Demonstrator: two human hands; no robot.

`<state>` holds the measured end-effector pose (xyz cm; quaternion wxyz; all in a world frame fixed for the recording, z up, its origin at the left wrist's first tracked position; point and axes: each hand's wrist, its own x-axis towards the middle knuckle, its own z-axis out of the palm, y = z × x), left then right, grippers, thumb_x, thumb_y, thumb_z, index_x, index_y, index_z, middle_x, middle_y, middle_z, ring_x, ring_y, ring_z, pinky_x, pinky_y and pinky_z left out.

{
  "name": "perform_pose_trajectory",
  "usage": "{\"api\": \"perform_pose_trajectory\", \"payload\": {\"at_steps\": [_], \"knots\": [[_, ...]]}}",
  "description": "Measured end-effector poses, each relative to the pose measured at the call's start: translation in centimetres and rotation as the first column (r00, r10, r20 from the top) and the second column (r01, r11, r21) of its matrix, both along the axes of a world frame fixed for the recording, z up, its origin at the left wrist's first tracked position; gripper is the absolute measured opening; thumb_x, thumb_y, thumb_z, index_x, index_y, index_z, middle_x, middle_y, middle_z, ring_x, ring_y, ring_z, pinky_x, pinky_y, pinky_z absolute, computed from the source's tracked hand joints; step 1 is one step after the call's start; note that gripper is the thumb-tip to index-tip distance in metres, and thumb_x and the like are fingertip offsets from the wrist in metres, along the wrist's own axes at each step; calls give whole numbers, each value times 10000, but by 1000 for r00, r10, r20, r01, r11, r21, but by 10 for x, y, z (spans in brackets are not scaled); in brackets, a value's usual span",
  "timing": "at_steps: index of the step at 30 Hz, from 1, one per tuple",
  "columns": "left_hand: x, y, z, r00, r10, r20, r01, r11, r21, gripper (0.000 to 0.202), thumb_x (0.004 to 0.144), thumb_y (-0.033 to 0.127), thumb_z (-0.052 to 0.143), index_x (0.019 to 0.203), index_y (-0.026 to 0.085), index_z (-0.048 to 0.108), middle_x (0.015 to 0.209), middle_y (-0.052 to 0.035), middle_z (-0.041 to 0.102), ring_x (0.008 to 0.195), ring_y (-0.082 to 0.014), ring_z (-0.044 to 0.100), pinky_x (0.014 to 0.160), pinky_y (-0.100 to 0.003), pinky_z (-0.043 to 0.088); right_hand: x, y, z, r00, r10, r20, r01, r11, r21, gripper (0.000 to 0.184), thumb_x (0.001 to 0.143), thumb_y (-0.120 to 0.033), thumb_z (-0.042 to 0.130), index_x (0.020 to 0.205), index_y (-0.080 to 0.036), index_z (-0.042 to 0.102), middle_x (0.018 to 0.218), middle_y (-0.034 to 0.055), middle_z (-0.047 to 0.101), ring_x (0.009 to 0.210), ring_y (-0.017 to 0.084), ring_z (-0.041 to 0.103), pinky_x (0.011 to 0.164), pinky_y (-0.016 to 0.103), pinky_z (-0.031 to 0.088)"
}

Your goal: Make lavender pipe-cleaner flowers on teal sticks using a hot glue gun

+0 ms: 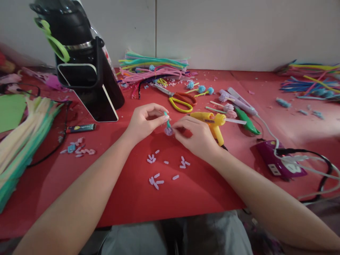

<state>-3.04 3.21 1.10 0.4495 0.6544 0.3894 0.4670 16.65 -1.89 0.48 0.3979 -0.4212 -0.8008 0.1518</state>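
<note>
Between the thumb and fingers of my left hand (146,120) is the green stem of a small pipe-cleaner flower (168,131), its lilac head pointing down. My right hand (196,136) is closed in a pinch at the right edge of the lilac head; what its fingertips hold is too small to make out. Below the hands, short lilac pipe-cleaner pieces (151,159) lie in loose clusters on the red table (127,198). A yellow glue gun (209,120) lies just behind my right hand.
Yellow-and-orange scissors (182,102) lie beyond the hands, near blue pipe-cleaner flowers (202,89). A black bottle (79,46) with a phone (97,102) leaning on it stands at left. Pipe-cleaner bundles (154,67) line the back. A purple power strip (278,159) with cables sits at right.
</note>
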Motion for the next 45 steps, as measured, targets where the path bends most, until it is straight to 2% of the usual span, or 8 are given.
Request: {"api": "perform_pose_trajectory", "payload": {"at_steps": [18,20,22,25,27,33,38,45], "knots": [[-3,2,-1,1000,26,8,-26,1000,7,224,714,318,842,823,189,695,801,-40,777,747,-190,742,760,-347,619,-2,-4,4,994,-32,-100,29,999,-28,137,882,-137,591,887,-228,694,927,59,715,834,193,661,803,371,555],[-4,2,0,999,41,10,-42,999,31,224,723,327,839,834,192,701,796,-37,775,746,-193,744,750,-347,622,-2,-5,5,979,-85,-186,69,993,-91,105,877,-162,599,892,-228,680,918,55,704,824,192,657,773,365,566],[-5,1,4,998,59,10,-60,996,66,211,730,321,839,836,193,709,797,-33,772,746,-190,743,746,-341,620,-3,-4,4,939,-169,-299,99,967,-236,69,883,-192,595,907,-222,652,889,46,699,788,183,660,732,351,575],[-6,-5,12,997,81,-5,-79,988,132,181,743,303,838,816,192,715,812,-29,774,756,-185,740,758,-338,618,-6,-2,4,860,-249,-446,-2,872,-489,57,896,-254,595,883,-206,622,788,36,704,720,179,685,712,357,596],[-6,-10,16,995,91,-42,-83,982,172,171,759,313,830,816,194,722,813,-27,773,755,-185,737,761,-343,620,-7,-2,5,840,-249,-482,-61,839,-540,109,878,-292,641,830,-197,620,737,31,696,700,179,691,712,358,600],[-7,-16,19,981,161,-112,-130,962,242,147,795,321,802,838,195,739,829,-23,769,769,-182,733,759,-329,604,-6,-9,11,901,-237,-363,129,946,-296,149,824,-323,736,822,-220,629,809,19,670,745,161,629,620,293,521],[-6,-17,19,976,170,-138,-127,952,279,116,800,305,789,825,200,747,817,-16,762,751,-175,714,751,-328,592,-6,-10,9,922,-232,-311,140,946,-292,176,835,-369,739,780,-217,669,772,32,714,701,171,647,632,318,526],[-2,-21,21,978,153,-144,-104,948,302,81,797,270,785,816,199,752,816,-14,766,748,-163,707,740,-307,595,-7,-9,7,924,-247,-292,148,934,-324,130,835,-312,716,779,-195,710,769,40,744,692,176,665,629,316,524]]}}
